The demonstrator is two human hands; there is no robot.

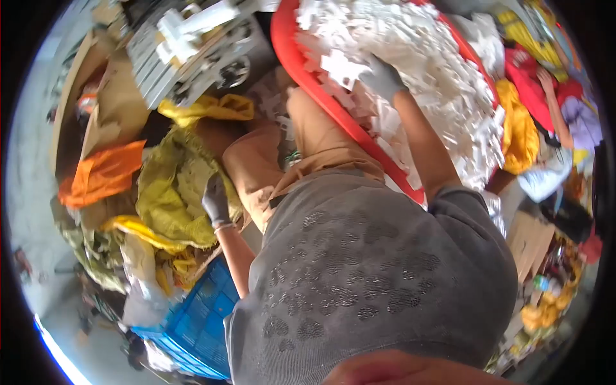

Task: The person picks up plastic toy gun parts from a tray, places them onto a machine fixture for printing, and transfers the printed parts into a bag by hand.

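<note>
My right hand, in a grey glove, is over a red tub heaped with white scraps. Its fingers are closed at the edge of a flat, jagged white piece, which looks brighter than the heap around it. On the other side, my left hand, also gloved in grey, hangs beside the mouth of a yellow-green woven sack. Its fingers are loosely extended, with nothing visible in them. Whether the hand touches the sack's edge is unclear.
A blue crate stands at lower left, near an orange cloth and a cardboard box. A grey slatted surface carries white pieces. Another person's arm shows at right, beside yellow cloth.
</note>
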